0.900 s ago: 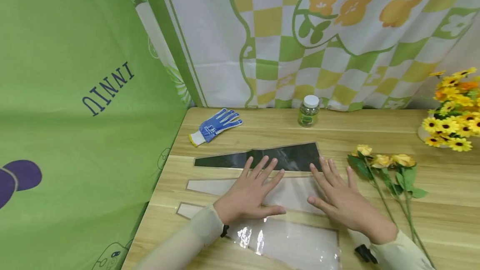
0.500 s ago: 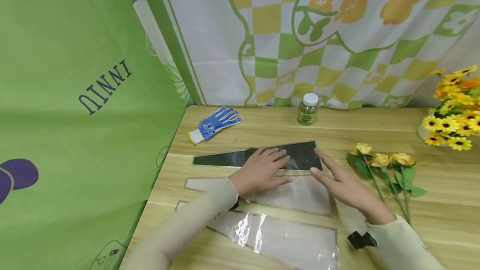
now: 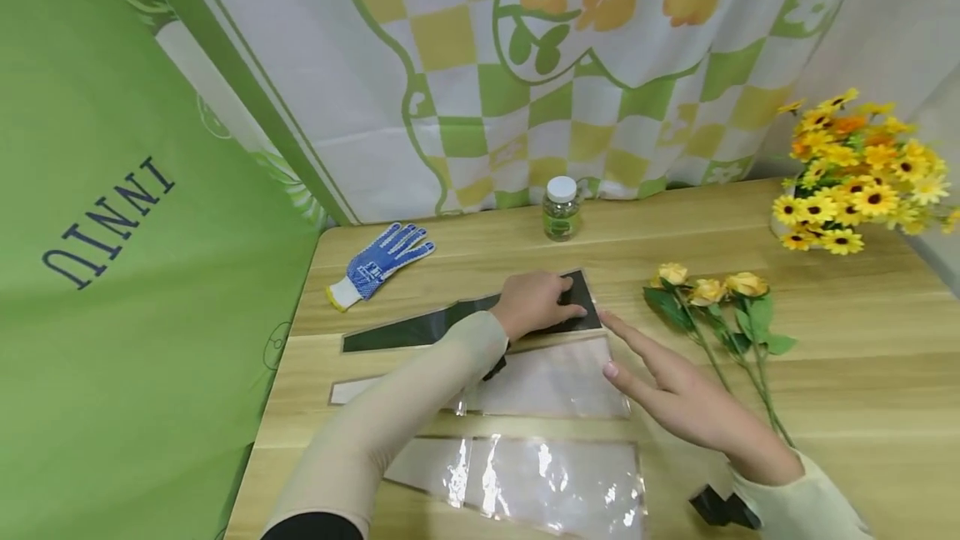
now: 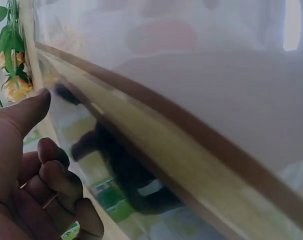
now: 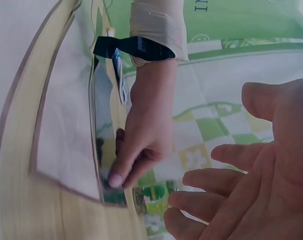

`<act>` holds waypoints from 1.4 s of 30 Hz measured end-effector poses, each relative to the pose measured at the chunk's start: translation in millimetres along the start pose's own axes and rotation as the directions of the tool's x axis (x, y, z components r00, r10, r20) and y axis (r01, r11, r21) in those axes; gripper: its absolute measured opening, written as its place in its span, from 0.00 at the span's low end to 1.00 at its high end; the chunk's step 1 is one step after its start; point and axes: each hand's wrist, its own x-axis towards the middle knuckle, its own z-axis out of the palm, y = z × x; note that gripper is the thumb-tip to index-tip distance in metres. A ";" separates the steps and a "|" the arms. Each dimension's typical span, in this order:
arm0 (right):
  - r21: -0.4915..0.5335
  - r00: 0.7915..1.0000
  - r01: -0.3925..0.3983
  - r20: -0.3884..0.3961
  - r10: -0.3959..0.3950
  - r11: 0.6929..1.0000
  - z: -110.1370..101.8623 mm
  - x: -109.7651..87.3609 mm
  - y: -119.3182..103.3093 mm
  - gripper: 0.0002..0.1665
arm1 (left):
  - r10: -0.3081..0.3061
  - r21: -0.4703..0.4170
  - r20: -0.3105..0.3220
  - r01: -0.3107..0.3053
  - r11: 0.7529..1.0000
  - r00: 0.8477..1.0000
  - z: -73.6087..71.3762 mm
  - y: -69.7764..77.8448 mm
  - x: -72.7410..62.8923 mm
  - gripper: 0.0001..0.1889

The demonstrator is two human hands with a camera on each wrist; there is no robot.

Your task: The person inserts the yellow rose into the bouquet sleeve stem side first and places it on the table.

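Observation:
A black tapered panel in a clear, brown-edged sleeve lies flat across the table. My left hand is over its wide right end, hiding part of it. In the left wrist view, that hand's fingers bend loosely, apart from the thumb, with nothing visible between them. My right hand is just beside the wide end, its fingers extended and thumb spread. In the right wrist view the right palm holds nothing. Nearer me lie two whitish tapered panels, the middle one and the front one, glossy with reflections.
A blue and white work glove lies at the back left. Behind the panels stands a white-lidded jar. Yellow roses lie right of the panels, with potted yellow flowers at the back right. A patterned curtain hangs behind.
The left hand has moved along the black panel to its right end, its fingers now more bent. The right hand has stayed beside that end. The head view has shifted right.

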 end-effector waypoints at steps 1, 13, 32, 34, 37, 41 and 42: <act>0.002 1.000 0.003 -0.003 -0.003 1.000 -0.4 -0.7 -0.2 0.36 | -0.007 -0.002 0.005 0.007 1.000 1.000 0.0 -2.1 -0.6 0.32; 0.149 0.998 -0.043 -0.043 0.050 0.988 -8.8 17.2 13.8 0.33 | -0.019 -0.133 -0.023 0.015 0.991 1.000 -6.2 -13.9 -7.3 0.26; 0.313 0.967 -0.240 -0.004 0.254 0.919 -12.4 76.8 36.8 0.38 | -0.151 -0.084 -0.044 0.147 0.986 0.988 16.0 -23.6 -2.3 0.32; 0.322 0.962 -0.256 -0.011 0.273 0.912 -12.1 78.9 40.0 0.40 | -0.138 -0.105 -0.039 0.134 0.985 0.990 14.4 -24.6 -3.6 0.30; 0.305 0.949 -0.296 -0.017 0.316 0.905 -12.2 84.9 45.9 0.44 | -0.115 -0.177 -0.061 0.103 0.979 0.991 10.4 -25.5 -8.5 0.26; 0.188 0.952 -0.293 -0.035 0.305 0.937 -9.6 99.1 49.8 0.41 | -0.119 -0.293 -0.101 0.085 0.952 0.988 3.9 -26.1 -21.9 0.22; 0.162 0.954 -0.286 -0.039 0.296 0.945 -8.9 102.9 49.5 0.39 | -0.121 -0.307 -0.120 0.080 0.948 0.985 2.8 -25.8 -25.7 0.22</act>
